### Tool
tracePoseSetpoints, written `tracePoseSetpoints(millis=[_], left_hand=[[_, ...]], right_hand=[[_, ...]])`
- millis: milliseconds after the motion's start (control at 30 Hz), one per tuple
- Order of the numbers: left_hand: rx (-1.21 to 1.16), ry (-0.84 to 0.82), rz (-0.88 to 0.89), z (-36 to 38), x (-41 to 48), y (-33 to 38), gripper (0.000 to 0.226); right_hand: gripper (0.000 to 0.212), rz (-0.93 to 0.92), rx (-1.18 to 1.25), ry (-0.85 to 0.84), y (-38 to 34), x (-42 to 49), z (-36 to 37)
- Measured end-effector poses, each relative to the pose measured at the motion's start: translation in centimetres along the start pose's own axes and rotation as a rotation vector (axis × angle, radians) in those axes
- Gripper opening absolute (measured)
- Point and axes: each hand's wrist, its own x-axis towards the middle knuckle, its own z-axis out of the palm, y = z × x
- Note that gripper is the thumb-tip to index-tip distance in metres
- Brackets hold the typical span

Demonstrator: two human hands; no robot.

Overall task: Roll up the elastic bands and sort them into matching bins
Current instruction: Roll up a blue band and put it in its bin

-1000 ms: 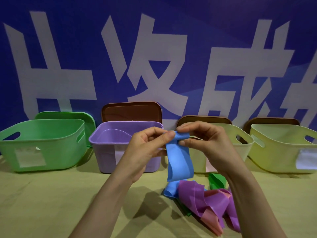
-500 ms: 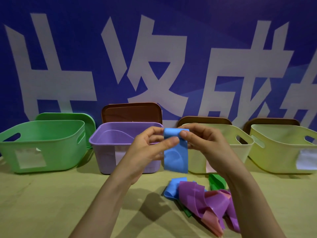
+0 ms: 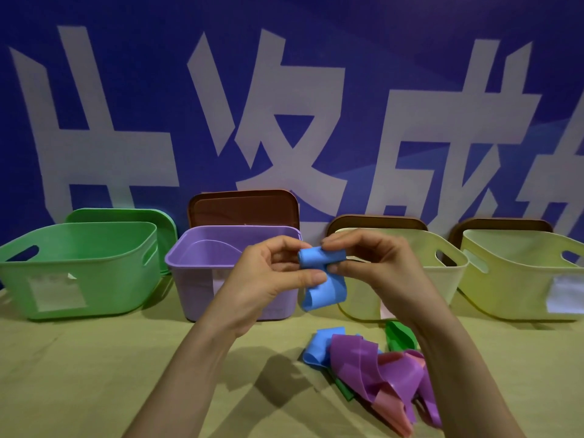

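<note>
We are holding the blue band (image 3: 330, 290) above the middle of the bench (image 3: 94, 374), left hand (image 3: 268, 279) and right hand (image 3: 376, 267) each pinching an end of its rolled top; it is looking light, limp and springy; we are judging the roll the safest hold.

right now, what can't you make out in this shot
Head view:
- Purple bin label: mostly behind the left hand.
- Green band: mostly under the purple band and right forearm.
- Far-right yellow bin: cut off by the frame edge.
- Bin floors: hidden by their walls.
</note>
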Motion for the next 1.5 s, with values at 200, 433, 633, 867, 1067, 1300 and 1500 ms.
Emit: tracePoseSetpoints(millis=[200, 433, 633, 867, 1067, 1300, 1500], left_hand=[[-0.09, 0.029, 0.01, 0.2, -0.1, 0.0, 0.023], [-0.02, 0.065, 0.042, -0.1, -0.1, 0.1, 0.027], [0.047, 0.081, 0.089, -0.1, 0.0, -0.3, 0.033], [-0.041, 0.012, -0.009, 0.4, 0.1, -0.7, 0.024], [0.026, 0.014, 0.041, 0.0, 0.3, -1.1, 0.024], [-0.01, -0.031, 0.006, -0.4, 0.5, -1.2, 0.021], [-0.164, 0.012, 0.019, -0.3, 1.1, -1.8, 0.027]], right_hand=[[0.037, 0.015, -0.033, -0.031, -0.1, 0.0, 0.1], [0.025, 0.18, -0.015, -0.071, 0.0, -0.2, -0.4], [0.028, 0.175, -0.043, -0.11, 0.3, 0.1, -0.1], [0.023, 0.145, 0.073, -0.063, 0.6, 0.1, -0.3], [0.023, 0.095, 0.02, -0.057, 0.3, 0.1, -0.1], [0.032, 0.037, -0.122, -0.057, 0.2, 0.1, -0.5], [0.04, 0.063, -0.031, -0.013, 0.1, 0.2, -0.1]])
